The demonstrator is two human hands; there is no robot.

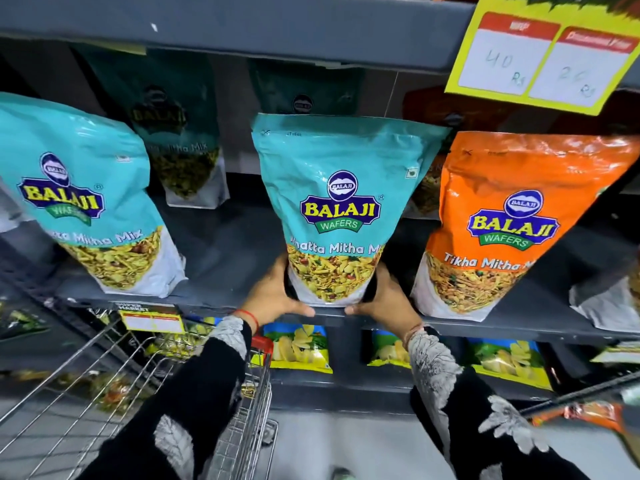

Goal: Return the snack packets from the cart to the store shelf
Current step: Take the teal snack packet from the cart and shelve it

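Both hands cup the base of the tall teal foil snack pouch (341,209): left hand (273,299) curls round its lower left corner, right hand (384,299) round the lower right, fingers part closed and thumbs meeting at the grey metal shelf edge (214,303). That pouch stands upright at centre, its bottom right at the front lip. Risk, as I read it: let go now and a top-heavy bag so close to the edge tips forward off the shelf. At three o'clock the orange foil pouch (519,220) leans nearby and could get nudged; at nine o'clock a second teal pouch (86,195) tilts too. Down at seven o'clock, the wire shopping cart (114,382) is blurred, so the remaining packets can't be counted. Fingertips behind the pouch are hidden, and the dim back row at twelve o'clock is barely readable.
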